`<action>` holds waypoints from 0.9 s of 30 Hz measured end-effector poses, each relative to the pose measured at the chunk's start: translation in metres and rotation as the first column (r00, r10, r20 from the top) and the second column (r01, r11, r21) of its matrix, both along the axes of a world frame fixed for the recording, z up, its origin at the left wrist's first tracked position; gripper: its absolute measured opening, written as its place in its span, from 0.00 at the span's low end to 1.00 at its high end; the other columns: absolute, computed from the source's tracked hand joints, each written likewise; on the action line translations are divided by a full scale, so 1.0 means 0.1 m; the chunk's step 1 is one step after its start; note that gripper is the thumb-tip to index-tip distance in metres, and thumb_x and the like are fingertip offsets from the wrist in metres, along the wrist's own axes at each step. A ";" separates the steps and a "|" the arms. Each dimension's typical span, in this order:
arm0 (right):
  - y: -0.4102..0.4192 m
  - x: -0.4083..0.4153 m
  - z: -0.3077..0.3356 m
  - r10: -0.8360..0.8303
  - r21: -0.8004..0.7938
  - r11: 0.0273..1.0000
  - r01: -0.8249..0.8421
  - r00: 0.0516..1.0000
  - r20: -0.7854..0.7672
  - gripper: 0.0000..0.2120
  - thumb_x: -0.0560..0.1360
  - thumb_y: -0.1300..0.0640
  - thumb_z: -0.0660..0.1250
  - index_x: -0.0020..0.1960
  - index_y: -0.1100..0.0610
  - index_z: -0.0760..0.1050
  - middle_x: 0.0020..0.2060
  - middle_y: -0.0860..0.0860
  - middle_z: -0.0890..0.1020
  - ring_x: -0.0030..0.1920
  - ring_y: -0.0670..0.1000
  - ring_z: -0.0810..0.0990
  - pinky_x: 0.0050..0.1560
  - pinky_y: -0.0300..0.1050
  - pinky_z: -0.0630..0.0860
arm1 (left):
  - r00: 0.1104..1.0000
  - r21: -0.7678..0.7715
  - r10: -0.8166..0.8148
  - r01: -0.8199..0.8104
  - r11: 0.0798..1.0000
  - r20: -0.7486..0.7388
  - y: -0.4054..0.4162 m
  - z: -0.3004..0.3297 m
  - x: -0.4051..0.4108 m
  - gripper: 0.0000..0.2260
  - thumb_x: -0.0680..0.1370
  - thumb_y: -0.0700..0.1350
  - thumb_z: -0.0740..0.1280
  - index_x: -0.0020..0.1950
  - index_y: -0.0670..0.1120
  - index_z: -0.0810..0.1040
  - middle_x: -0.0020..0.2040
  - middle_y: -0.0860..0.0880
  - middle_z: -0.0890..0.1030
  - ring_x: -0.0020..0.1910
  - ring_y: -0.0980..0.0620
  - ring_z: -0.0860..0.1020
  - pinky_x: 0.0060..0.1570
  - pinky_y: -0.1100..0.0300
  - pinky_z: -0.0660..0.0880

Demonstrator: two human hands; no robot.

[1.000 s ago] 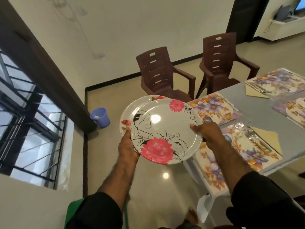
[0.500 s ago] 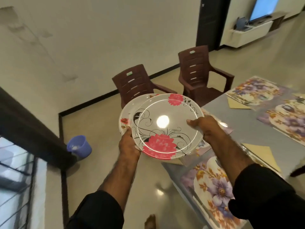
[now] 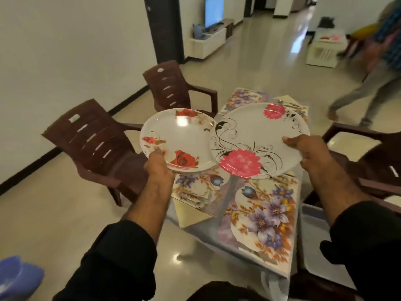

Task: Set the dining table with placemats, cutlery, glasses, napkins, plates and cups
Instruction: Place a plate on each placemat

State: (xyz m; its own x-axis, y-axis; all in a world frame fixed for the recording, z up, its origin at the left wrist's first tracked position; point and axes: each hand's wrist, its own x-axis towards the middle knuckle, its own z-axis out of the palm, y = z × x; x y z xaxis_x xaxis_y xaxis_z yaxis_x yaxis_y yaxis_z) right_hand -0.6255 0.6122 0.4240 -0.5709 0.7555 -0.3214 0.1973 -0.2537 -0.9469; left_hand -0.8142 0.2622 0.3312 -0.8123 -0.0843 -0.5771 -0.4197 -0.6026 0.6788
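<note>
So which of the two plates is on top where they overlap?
The pink-flower plate in the right hand; its rim covers the edge of the red-rose plate, which the left hand holds.

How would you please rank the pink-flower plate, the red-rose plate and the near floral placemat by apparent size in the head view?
1. Near floral placemat, largest, though nearest the camera.
2. Pink-flower plate.
3. Red-rose plate, partly overlapped by the other plate, so this last ranking is unsure.

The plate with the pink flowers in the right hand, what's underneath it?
Below the pink-flower plate, which the right hand grips, lie floral placemats on the glass table. Its left edge overlaps the red-rose plate. Whatever sits directly beneath is hidden.
</note>
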 end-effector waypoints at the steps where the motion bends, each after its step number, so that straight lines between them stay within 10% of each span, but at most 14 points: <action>1: 0.11 0.13 -0.07 -0.036 -0.020 0.999 0.036 0.999 0.012 0.16 0.72 0.68 0.78 0.59 0.63 0.81 0.54 0.58 0.86 0.51 0.61 0.86 0.53 0.59 0.83 | 1.000 -0.039 0.004 -0.004 0.999 0.003 0.09 0.07 0.04 0.15 0.81 0.50 0.69 0.64 0.44 0.82 0.52 0.41 0.89 0.48 0.35 0.88 0.50 0.28 0.82; 8: 0.78 0.83 -0.81 -0.175 -0.105 0.976 0.189 0.975 0.135 0.26 0.65 0.67 0.81 0.62 0.62 0.81 0.52 0.61 0.87 0.48 0.64 0.87 0.53 0.68 0.83 | 0.995 -0.205 -0.088 0.097 0.974 0.052 0.51 0.04 0.28 0.07 0.79 0.49 0.71 0.49 0.46 0.80 0.44 0.43 0.88 0.41 0.40 0.88 0.44 0.39 0.85; 12: 0.82 0.93 -1.11 -0.119 -0.094 0.985 0.142 0.968 0.223 0.25 0.67 0.68 0.81 0.63 0.66 0.80 0.52 0.62 0.86 0.48 0.66 0.86 0.52 0.69 0.83 | 0.995 -0.220 -0.055 0.072 0.973 0.082 0.62 -0.06 0.35 0.14 0.76 0.48 0.69 0.59 0.43 0.83 0.47 0.43 0.89 0.43 0.37 0.88 0.47 0.31 0.84; 27: 0.88 0.82 -2.16 0.079 -0.070 0.996 -0.052 0.890 0.449 0.22 0.71 0.61 0.81 0.63 0.63 0.80 0.54 0.57 0.86 0.46 0.59 0.84 0.45 0.50 0.82 | 0.989 -0.348 0.101 -0.057 0.936 0.111 1.00 -0.02 0.92 0.08 0.82 0.49 0.68 0.56 0.48 0.82 0.44 0.45 0.90 0.42 0.39 0.89 0.46 0.34 0.85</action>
State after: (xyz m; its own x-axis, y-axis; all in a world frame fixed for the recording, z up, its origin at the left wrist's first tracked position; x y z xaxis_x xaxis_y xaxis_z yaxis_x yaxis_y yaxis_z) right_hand -0.5431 0.7002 0.2078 -0.4021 0.6952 -0.5958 0.6179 -0.2742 -0.7369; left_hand -0.7227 0.3621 0.3289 -0.7179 -0.3564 -0.5980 -0.4752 -0.3769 0.7951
